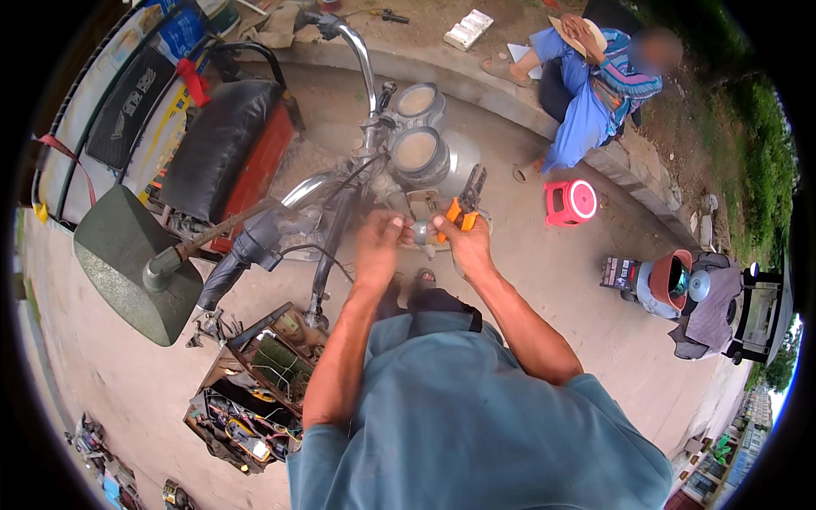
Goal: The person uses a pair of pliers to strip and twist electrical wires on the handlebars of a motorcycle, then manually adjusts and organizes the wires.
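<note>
Two bare hands, your left hand [378,246] and your right hand [468,246], face each other mid-picture in the head view, near but apart. The right is closed round the orange-handled pliers [467,204], their nose toward 1 o'clock. The left's fingertips are drawn together; you cannot tell from here whether they pinch anything. Between both shows a small grey cylinder [421,231].

As a judgement, your pliers could slip to the ground [646,391] if your palm slackens while thumb and forefinger are busy; a sudden lift toward 12 o'clock could knock the lower gauge [418,153].

Counting outward from your hands, you have one pair of pliers at 1 o'clock; two gauges at 12, that one and the upper gauge [416,102]; one seated person [625,85] at 2; one pink stool [569,204] near 3; one open toolbox [214,367] between 7 and 8, its tools too jumbled to count; one mirror [136,263] near 9; one black seat [217,144] at 10.
</note>
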